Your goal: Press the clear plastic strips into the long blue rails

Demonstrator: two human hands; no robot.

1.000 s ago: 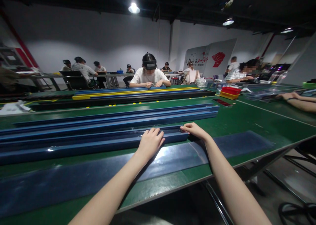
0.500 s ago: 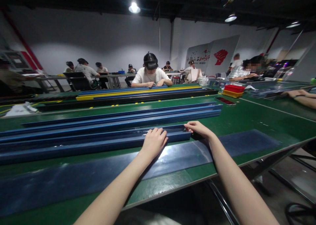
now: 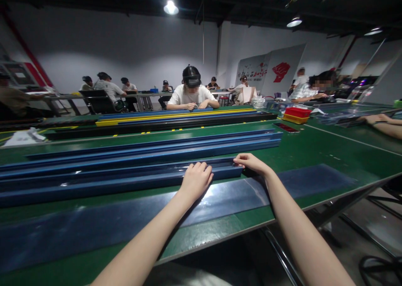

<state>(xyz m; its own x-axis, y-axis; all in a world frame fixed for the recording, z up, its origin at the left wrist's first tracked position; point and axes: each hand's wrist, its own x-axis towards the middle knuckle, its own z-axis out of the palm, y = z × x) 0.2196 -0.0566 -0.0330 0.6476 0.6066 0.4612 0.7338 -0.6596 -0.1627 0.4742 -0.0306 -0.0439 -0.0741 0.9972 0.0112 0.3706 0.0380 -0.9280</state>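
Note:
A long blue channel strip (image 3: 125,184) with raised side walls lies across the table in front of me. My left hand (image 3: 197,179) is on its near wall, the fingers bent over the edge into the trough. At the strip's right end is my right hand (image 3: 251,163), thumb and fingertips pinched together at the far wall's corner. What sits between those fingertips is too small to make out. Shiny clear film shows inside the trough. Closer to me, a long transparent plastic sheet (image 3: 226,202) lies flat beneath my forearms.
Another blue channel strip (image 3: 188,150) lies just behind. Farther back are yellow strips (image 3: 176,116), black strips (image 3: 220,120), a phone (image 3: 286,128) and red and yellow bins (image 3: 296,115). A co-worker (image 3: 192,93) sits opposite; another person's hands are at right. The green table's front edge (image 3: 220,243) is near me.
Both hands keep almost the same place and grip. The blue strip's right end appears very slightly farther left, along with a small shift of the view.

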